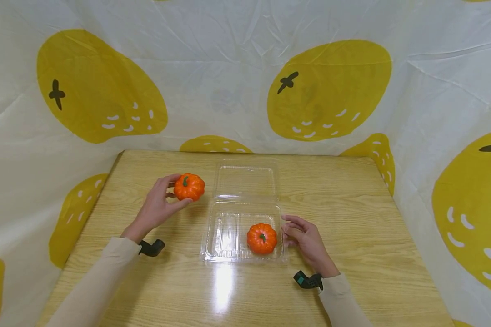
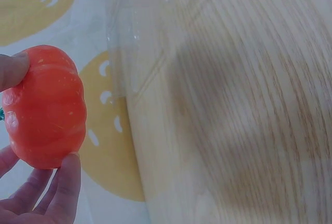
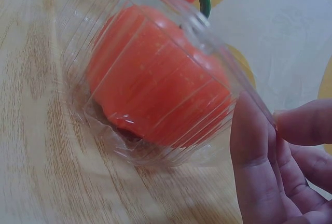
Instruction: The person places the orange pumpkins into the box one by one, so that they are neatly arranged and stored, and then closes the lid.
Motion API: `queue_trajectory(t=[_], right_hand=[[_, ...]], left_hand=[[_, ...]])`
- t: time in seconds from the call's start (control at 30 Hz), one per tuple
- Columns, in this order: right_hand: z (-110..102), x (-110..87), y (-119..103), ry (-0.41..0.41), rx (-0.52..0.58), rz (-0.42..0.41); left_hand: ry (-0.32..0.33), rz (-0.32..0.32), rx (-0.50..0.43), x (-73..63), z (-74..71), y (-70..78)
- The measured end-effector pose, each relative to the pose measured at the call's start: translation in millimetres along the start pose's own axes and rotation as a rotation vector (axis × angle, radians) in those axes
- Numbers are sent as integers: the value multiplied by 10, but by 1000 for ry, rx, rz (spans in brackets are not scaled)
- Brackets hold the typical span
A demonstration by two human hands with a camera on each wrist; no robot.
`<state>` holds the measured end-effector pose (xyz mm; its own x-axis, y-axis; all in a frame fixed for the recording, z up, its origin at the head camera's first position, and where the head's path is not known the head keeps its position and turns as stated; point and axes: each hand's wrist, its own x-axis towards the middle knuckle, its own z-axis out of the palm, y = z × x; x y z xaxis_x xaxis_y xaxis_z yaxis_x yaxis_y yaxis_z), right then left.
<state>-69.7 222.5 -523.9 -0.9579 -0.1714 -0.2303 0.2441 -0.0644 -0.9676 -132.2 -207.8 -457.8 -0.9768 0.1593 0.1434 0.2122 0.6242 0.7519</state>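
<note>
My left hand (image 1: 157, 204) holds a small orange toy pumpkin (image 1: 189, 186) with a green stem above the table, left of a clear plastic clamshell container (image 1: 225, 260). In the left wrist view, thumb and fingers grip this pumpkin (image 2: 49, 107) from opposite sides. A second orange pumpkin (image 1: 262, 238) sits in the right part of the container's base, stem up. At the base's right edge is my right hand (image 1: 307, 240). The right wrist view shows its thumb and fingers pinching the container's rim (image 3: 254, 97), with the second pumpkin (image 3: 161, 79) behind the ribbed clear wall.
The container's clear lid (image 1: 246, 181) lies folded back on the far side of the base. Underneath is a wood-grain table (image 1: 339, 195). A white cloth with yellow fruit prints (image 1: 225, 104) hangs behind and at both sides. Black wrist cameras (image 1: 308, 280) are worn on both wrists.
</note>
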Motion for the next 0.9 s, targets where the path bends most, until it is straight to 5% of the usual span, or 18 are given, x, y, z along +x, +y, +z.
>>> queue_trajectory(t=[0.9], right_hand=[[3, -15, -16, 10, 31, 7]], left_hand=[[-27, 71, 17, -49, 78, 230]])
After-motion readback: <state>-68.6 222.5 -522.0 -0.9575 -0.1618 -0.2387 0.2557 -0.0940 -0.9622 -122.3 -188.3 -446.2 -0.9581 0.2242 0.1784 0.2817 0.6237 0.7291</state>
